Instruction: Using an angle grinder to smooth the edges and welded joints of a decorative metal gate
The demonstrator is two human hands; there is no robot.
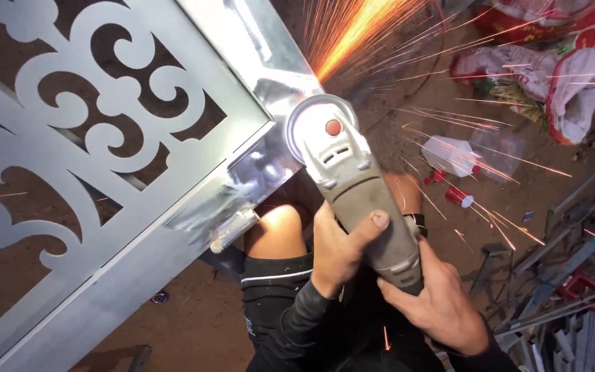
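The grey angle grinder (352, 182) is pointed away from the person, its long axis running up and left to the corner of the metal gate frame (270, 76), and its body is clasped closed by the left hand (339, 251) and the right hand (439, 303) behind it.

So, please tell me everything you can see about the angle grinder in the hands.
The angle grinder has a grey body, a silver guard around the disc and a red button on its head. It points away from the person, disc against the corner of the metal gate frame, throwing orange sparks. The left hand and right hand both grip its body.
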